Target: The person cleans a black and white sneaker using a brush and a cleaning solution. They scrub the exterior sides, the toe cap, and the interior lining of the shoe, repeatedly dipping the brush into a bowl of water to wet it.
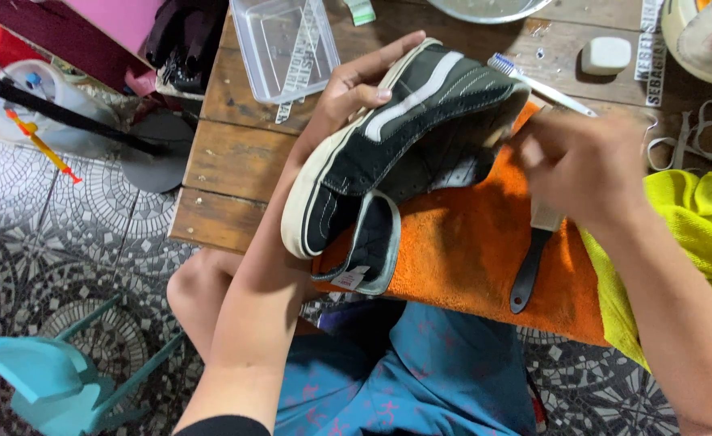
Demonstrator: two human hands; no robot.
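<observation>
The left hand (348, 97) has its fingers wrapped around a black sneaker (404, 137), tilted over an orange towel (469, 250) on the counter (235, 161). The right hand (582, 165), blurred, grips a brush (529, 274) at the shoe's heel end.

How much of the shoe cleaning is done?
Already done: the laces look out, since the black canvas shoe with a white stripe has its tongue hanging loose, and it sits over a spread orange towel. In hand: the left hand grips the sole while the blurred right hand works at the heel end with a black-handled brush. How clean it is, I cannot tell.
</observation>
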